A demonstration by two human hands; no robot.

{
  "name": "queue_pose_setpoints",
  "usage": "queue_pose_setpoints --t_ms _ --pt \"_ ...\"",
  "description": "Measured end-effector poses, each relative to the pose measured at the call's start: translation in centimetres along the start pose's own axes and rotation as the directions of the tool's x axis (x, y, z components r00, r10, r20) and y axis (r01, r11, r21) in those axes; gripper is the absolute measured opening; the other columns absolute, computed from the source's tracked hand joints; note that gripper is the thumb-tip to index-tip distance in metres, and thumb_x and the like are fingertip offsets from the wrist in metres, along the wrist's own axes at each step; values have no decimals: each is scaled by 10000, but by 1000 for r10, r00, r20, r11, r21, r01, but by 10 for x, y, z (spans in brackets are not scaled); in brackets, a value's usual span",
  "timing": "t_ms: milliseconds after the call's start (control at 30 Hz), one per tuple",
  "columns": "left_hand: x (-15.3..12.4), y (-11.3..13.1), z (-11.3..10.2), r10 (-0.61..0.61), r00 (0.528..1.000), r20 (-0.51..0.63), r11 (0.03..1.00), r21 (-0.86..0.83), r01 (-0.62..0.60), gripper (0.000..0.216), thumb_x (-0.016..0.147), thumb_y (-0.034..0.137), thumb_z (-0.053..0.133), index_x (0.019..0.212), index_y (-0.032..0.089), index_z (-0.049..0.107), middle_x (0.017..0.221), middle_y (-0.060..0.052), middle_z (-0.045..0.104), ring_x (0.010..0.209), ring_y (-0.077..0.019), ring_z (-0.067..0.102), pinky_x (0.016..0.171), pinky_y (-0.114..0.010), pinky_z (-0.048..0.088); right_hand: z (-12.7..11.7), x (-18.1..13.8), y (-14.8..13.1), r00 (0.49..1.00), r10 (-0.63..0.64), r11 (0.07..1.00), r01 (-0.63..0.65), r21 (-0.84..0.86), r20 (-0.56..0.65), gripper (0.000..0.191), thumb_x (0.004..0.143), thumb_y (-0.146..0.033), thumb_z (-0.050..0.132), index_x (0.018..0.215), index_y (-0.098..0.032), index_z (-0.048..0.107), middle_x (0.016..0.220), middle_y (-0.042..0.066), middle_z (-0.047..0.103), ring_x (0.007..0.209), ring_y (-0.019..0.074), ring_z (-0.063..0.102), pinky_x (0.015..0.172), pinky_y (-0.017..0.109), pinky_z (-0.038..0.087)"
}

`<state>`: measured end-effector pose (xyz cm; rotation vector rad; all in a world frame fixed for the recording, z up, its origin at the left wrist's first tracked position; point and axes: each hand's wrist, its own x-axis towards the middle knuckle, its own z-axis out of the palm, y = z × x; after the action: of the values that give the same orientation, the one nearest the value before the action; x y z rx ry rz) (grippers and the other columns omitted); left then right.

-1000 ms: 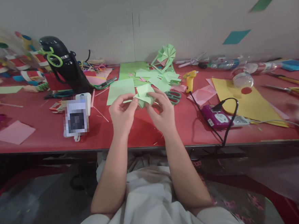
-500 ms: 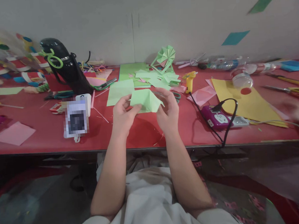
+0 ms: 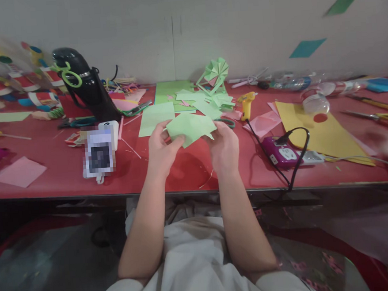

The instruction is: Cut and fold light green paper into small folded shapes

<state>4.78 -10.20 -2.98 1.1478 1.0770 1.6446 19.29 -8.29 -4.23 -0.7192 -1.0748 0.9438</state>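
I hold a light green paper square [image 3: 190, 127] up over the red table [image 3: 49, 173], spread out almost flat. My left hand [image 3: 161, 148] pinches its left edge and my right hand [image 3: 225, 145] grips its right corner. Behind it lie a flat green sheet [image 3: 154, 117], a heap of green paper pieces [image 3: 204, 101] and a folded green paper fan model [image 3: 213, 73].
Scissors [image 3: 227, 122] lie just behind my right hand. A yellow glue gun [image 3: 245, 103], a purple power strip [image 3: 278, 151] with black cable, a yellow sheet [image 3: 315, 130], pink papers [image 3: 19, 172], a black flask [image 3: 83, 82] and a blurred card [image 3: 99, 154] surround the spot. Another person's hand [image 3: 385, 143] shows at right.
The green paper was a small folded bundle between my fingers; now it is opened out into a wide sheet, and my hands have moved apart, the right one drifting right.
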Motion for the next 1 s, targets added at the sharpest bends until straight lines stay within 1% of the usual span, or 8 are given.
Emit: queue_pose_setpoints --t_ms 67,133,233,333,467,633,800,1000 --pt "0 -1 3 23 999 -28 1000 -2 -23 445 668 195 771 1087 212 621 985 -56 737 919 -215 707 711 -299 596 2 -2 -4 997 -15 999 17 -31 78 412 932 -588 464 1001 -239 673 1082 82 723 1053 240 689 807 403 609" --pt "-2 -1 5 29 1000 -11 1000 1 -29 447 655 192 784 1066 216 610 966 -45 735 877 -203 710 700 -294 597 6 -5 -6 993 -18 998 25 -59 113 406 903 -593 549 1067 -249 687 1121 75 730 1075 244 690 861 413 601" --pt "-7 2 9 10 997 80 1000 18 -11 487 646 182 795 1094 225 608 911 -29 732 797 -188 708 682 -292 593 9 -8 -6 997 -7 997 13 -77 77 319 807 -478 743 1031 -253 714 1080 51 751 1017 234 708 879 395 595" --pt "-11 7 10 -3 988 151 999 52 -5 494 655 177 799 1120 225 641 932 -32 729 774 -176 693 671 -283 576 11 -9 -7 1000 -11 996 12 -93 17 251 780 -419 779 940 -230 740 986 48 765 933 230 716 823 388 598" --pt "-10 9 7 5 973 230 1000 25 -11 229 767 274 757 981 206 715 948 -38 723 867 -174 670 747 -275 546 10 -10 -12 1000 -15 986 19 -166 21 196 775 -375 781 878 -212 744 889 40 760 846 213 709 760 370 589" --pt "-4 5 2 -22 984 178 999 37 16 183 849 375 703 792 201 710 759 -5 666 722 -128 597 651 -237 476 10 -12 -14 990 18 973 15 -228 143 196 800 -381 755 880 -204 737 911 47 747 845 202 701 744 346 584" --pt "-2 3 0 -1 986 166 996 85 -13 174 833 335 720 723 201 697 682 11 608 673 -121 543 625 -241 433 9 -11 -11 989 28 983 -1 -186 143 227 804 -368 756 967 -215 724 939 41 729 875 201 692 760 345 584" --pt "0 1 -1 -9 993 118 1000 25 6 124 857 305 680 789 218 738 767 -1 666 733 -132 581 670 -250 453 8 -11 -14 978 0 976 44 -212 207 185 835 -343 729 993 -247 730 1021 50 717 927 208 673 757 351 562"
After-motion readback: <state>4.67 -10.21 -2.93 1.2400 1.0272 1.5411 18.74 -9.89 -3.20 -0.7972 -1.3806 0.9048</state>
